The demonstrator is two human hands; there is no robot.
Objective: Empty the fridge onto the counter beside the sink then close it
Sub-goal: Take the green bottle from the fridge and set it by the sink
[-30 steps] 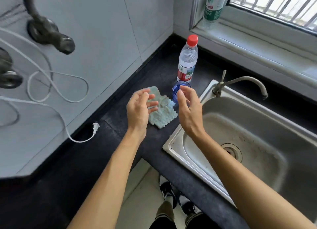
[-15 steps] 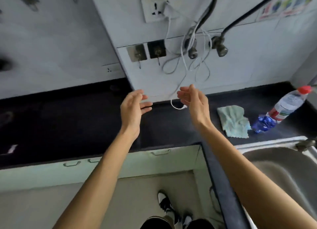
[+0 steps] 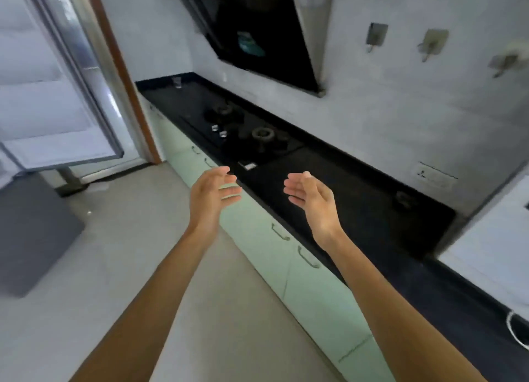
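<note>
The fridge door [image 3: 51, 109] stands open at the far left, well apart from both hands, above a grey mat [image 3: 28, 233] on the floor. The left hand [image 3: 211, 198] and right hand [image 3: 312, 201] are held out over the front edge of the black counter [image 3: 357, 210], palms facing each other, fingers loosely spread, holding nothing. Beyond them a gas hob [image 3: 243, 132] is set into the counter under a range hood [image 3: 257, 29], and a small glass [image 3: 177, 82] stands at the far end. Pale green cabinets [image 3: 286, 253] run below; hooks [image 3: 376, 36] dot the wall.
</note>
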